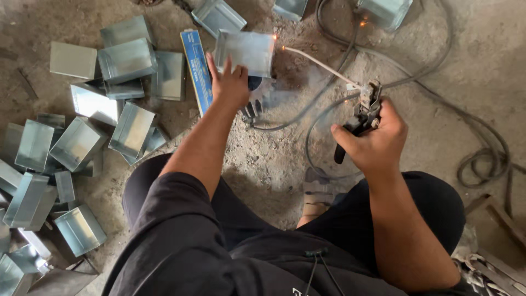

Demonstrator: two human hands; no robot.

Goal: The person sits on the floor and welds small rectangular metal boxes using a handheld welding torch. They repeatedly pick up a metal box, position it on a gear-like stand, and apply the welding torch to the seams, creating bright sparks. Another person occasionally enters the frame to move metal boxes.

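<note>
gripping metal box point(245, 51) with left hand point(230, 85), right hand point(375, 140) clenching electrode holder point(364, 112) nearby

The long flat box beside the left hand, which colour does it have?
The long flat box is blue with a pale edge, lying on the ground beside the left hand; the head view shows it.

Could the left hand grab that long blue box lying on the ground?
Probably yes. The left hand is pressed on a shiny sheet-metal box, and the long flat blue cardboard box lies right beside it on the dirt floor, nothing between. It would have to let go of the metal box first.
</note>
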